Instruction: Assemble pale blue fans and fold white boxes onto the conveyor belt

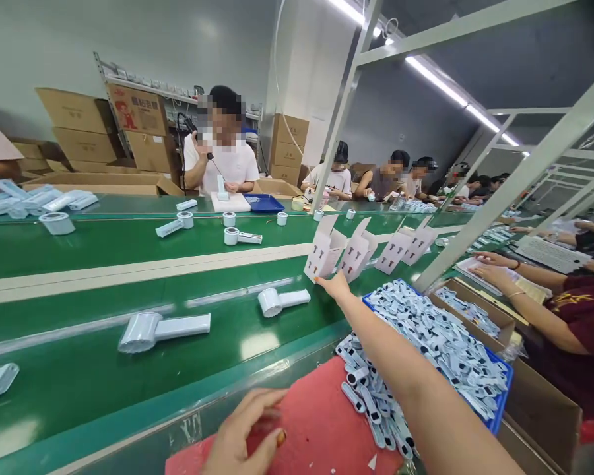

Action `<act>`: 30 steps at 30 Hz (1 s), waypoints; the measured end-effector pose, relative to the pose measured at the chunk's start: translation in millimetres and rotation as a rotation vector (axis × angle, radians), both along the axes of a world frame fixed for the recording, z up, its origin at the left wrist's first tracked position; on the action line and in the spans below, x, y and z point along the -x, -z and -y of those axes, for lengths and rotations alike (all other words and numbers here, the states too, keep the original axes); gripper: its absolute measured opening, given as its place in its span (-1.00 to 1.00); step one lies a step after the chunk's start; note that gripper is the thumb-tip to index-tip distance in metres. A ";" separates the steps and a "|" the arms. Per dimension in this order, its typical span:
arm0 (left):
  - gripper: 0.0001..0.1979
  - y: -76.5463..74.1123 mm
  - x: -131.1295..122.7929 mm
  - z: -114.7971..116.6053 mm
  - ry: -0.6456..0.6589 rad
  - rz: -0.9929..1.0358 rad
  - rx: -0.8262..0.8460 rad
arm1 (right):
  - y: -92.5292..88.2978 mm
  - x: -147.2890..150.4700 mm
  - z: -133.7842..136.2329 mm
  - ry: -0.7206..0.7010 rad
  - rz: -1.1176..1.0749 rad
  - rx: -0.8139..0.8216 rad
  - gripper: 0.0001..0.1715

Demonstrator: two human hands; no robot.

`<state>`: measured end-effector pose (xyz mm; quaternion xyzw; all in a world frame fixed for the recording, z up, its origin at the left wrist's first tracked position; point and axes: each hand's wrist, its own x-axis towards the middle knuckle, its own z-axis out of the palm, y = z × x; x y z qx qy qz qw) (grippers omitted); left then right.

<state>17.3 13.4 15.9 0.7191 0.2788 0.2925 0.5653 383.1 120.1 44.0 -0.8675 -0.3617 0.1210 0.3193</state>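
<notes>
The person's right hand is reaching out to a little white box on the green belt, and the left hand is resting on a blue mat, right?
Almost. The head view shows the left hand resting on a red mat, not a blue one. The rest holds: the right hand reaches out to a little white box standing on the green belt.

1. The right hand (337, 286) reaches across the green conveyor belt (79, 369), fingertips touching a white carton (357, 253).
2. The left hand (245, 432) rests on a red mat (317, 422) beside the belt.
3. A blue tray (499, 396) of white parts sits right of the belt.
</notes>
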 end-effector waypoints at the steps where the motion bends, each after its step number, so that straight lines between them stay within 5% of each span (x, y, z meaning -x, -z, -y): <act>1: -0.67 -8.1 4.2 -11.3 0.000 -0.030 -0.066 | -1.3 1.0 5.0 -0.071 0.035 0.048 -0.53; 7: -0.63 -47.2 -12.5 -89.0 -0.087 -0.135 -0.556 | -14.3 36.9 20.5 -0.646 0.264 0.174 -0.37; 11: -0.47 -53.8 -58.4 -122.6 -0.050 -0.237 -0.786 | -28.2 52.7 33.1 -0.742 0.420 0.201 -0.39; 14: -0.32 -54.9 -83.7 -128.1 -0.026 -0.408 -0.827 | -39.6 64.3 70.6 -0.766 0.513 0.171 -0.44; 18: -0.48 -59.6 -83.8 -105.5 0.213 -0.655 -0.664 | -40.4 86.6 148.4 -0.794 0.596 0.046 -0.59; 22: -0.67 -62.7 -47.7 -63.1 0.272 -0.703 -0.856 | -21.6 95.8 210.2 -0.577 0.599 -0.036 -0.34; 26: -0.67 -58.8 -1.9 -22.9 0.219 -0.742 -0.997 | -6.0 97.1 229.2 -0.549 0.726 0.150 -0.63; 30: -0.69 -49.4 16.5 6.9 0.209 -0.742 -0.976 | -8.2 99.4 228.8 -0.577 0.712 0.108 -0.84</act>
